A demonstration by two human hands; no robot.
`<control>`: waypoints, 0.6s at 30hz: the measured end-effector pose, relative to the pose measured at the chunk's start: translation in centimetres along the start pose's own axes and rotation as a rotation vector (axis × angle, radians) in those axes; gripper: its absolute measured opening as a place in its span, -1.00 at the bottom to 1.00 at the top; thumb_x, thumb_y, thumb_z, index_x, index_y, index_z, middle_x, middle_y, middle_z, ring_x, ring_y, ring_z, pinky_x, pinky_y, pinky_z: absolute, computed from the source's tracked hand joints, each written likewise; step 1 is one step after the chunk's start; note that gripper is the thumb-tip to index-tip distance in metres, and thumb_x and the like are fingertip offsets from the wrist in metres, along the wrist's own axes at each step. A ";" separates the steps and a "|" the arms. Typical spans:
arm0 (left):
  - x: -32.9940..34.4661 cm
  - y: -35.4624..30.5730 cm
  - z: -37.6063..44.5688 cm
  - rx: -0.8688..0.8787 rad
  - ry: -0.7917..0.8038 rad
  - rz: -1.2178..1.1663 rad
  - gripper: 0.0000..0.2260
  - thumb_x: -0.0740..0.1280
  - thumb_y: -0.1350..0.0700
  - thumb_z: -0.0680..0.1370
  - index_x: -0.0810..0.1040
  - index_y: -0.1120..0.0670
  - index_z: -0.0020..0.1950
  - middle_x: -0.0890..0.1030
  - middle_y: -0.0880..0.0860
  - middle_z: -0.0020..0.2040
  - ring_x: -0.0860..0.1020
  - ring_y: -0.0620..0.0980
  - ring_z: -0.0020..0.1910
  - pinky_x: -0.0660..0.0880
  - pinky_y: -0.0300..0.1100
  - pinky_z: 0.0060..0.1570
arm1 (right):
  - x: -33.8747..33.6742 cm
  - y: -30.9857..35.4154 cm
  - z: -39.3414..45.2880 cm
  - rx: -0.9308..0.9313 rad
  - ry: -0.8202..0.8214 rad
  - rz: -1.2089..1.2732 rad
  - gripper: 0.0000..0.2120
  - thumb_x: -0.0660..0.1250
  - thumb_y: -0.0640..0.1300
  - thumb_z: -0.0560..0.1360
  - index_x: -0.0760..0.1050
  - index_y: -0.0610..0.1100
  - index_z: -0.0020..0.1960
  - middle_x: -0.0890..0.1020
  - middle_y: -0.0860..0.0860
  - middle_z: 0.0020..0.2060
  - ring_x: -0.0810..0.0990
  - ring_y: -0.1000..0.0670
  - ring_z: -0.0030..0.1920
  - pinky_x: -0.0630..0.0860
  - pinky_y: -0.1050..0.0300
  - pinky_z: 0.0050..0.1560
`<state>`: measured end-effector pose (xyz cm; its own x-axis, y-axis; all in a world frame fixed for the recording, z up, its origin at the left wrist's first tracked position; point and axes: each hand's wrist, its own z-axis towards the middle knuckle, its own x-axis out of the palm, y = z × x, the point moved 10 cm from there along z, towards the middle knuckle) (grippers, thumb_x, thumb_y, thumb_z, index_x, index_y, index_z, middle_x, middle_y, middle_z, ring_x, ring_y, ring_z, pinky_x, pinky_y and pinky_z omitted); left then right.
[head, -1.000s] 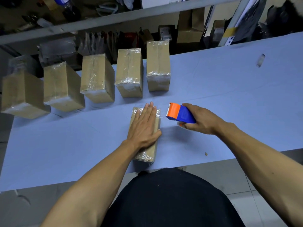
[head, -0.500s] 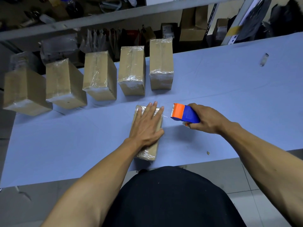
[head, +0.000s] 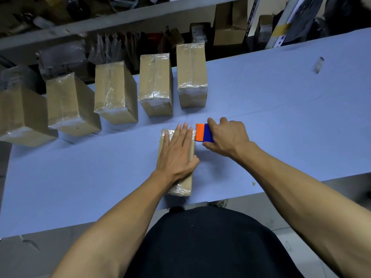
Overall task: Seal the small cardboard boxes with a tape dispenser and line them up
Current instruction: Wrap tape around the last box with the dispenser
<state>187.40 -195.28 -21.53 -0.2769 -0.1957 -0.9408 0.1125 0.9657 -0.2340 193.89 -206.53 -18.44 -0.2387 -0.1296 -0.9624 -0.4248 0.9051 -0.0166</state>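
Box [head: 176, 163] being sealed lies flat on the blue table [head: 281, 121], near the front edge. I see my left hand [head: 178, 153] pressing it down, fingers straight. Right hand [head: 226, 137] is clenched around the tape dispenser [head: 203, 133] (orange end touching the box's far right corner). Five taped boxes [head: 154, 87] stand in a row along the back edge, small gaps between them.

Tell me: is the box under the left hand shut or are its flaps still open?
Shut. The box lies flat on the table with glossy tape over both ends, and the left hand presses flat on top.
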 end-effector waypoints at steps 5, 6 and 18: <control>0.0 -0.1 0.2 -0.057 0.007 -0.034 -0.23 0.16 -0.04 0.51 -0.11 0.16 0.62 -0.16 0.10 0.63 -0.25 0.02 0.59 -0.30 0.06 0.50 | -0.6 1.0 0.2 0.125 -0.026 0.023 -0.60 0.32 0.11 0.51 0.41 -0.15 0.18 0.53 -0.14 0.01 0.60 -0.19 -0.14 0.25 0.09 -0.27; 0.0 -0.1 0.2 -0.064 0.006 -0.035 -0.23 0.16 -0.04 0.51 -0.11 0.16 0.62 -0.16 0.11 0.63 -0.24 0.02 0.59 -0.29 0.07 0.50 | -0.7 1.1 0.2 0.144 -0.037 0.025 -0.63 0.32 0.09 0.51 0.41 -0.15 0.17 0.53 -0.14 0.01 0.60 -0.19 -0.15 0.24 0.09 -0.27; 0.2 -0.4 0.0 -0.043 0.023 0.002 -0.21 0.02 -0.12 0.47 -0.10 0.20 0.62 -0.13 0.14 0.63 -0.20 0.08 0.60 -0.24 0.16 0.51 | -1.1 2.0 -0.4 0.263 -0.032 0.049 -0.58 0.41 0.05 0.50 0.42 -0.15 0.23 0.53 -0.13 0.08 0.62 -0.15 -0.03 0.32 0.09 -0.20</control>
<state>187.30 -195.66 -21.60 -0.2985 -0.1905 -0.9352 0.0718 0.9726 -0.2210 192.98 -204.77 -17.30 -0.2234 -0.0740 -0.9719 -0.1706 0.9847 -0.0357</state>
